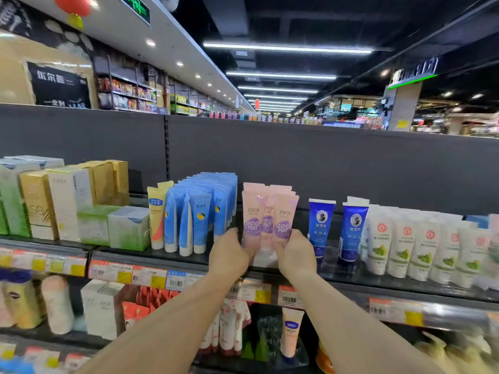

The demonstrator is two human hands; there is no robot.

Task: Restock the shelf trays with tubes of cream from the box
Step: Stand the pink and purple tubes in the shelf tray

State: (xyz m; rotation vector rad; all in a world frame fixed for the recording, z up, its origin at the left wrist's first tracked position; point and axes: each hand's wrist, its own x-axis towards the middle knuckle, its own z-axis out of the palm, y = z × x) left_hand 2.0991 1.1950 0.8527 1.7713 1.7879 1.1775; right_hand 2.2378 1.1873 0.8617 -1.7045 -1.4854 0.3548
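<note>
Several pink cream tubes (268, 211) with purple labels stand upright, caps down, in the middle of the top shelf. My left hand (229, 255) grips the leftmost front tube from its left side. My right hand (295, 256) grips the rightmost front tube from its right side. Both hands squeeze the row between them near its lower end. White caps (266, 259) show between my wrists. The tray under the tubes is hidden by my hands. The box is out of view.
Blue tubes (199, 211) stand left of the pink ones, and dark blue tubes (321, 228) and white tubes (405, 247) stand to the right. Boxed goods (67, 203) fill the far left. Price tags (129, 276) line the shelf edge (351, 287); more products sit on the shelf below.
</note>
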